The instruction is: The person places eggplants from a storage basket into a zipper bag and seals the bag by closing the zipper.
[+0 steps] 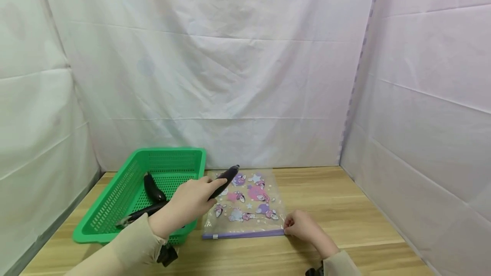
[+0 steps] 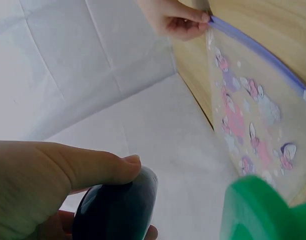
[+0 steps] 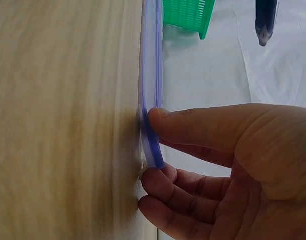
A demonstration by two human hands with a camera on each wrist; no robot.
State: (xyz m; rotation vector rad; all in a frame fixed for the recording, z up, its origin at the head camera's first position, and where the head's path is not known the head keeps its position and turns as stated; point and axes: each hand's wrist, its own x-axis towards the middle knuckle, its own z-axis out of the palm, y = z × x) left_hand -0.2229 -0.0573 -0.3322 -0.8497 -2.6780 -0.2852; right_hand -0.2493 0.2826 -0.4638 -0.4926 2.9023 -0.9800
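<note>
My left hand (image 1: 188,203) grips a dark purple eggplant (image 1: 227,180) in the head view, holding it tilted above the left part of a clear zip bag (image 1: 249,205). In the left wrist view the thumb lies along the glossy eggplant (image 2: 115,207). The bag lies flat, printed with pink and purple cartoon figures, its purple zip strip (image 1: 249,234) towards me. A white slider (image 1: 215,237) sits near the strip's left end. At the right end, my right hand (image 1: 303,227) pinches the corner; the right wrist view shows thumb and fingers on the purple strip (image 3: 152,75).
Left of the bag stands a green perforated basket (image 1: 203,159) with a short eggplant (image 1: 153,189) and a longer one (image 1: 140,215) inside. My left forearm crosses its front right side. White cloth (image 1: 230,76) walls enclose the wooden table (image 1: 345,208) at back and sides.
</note>
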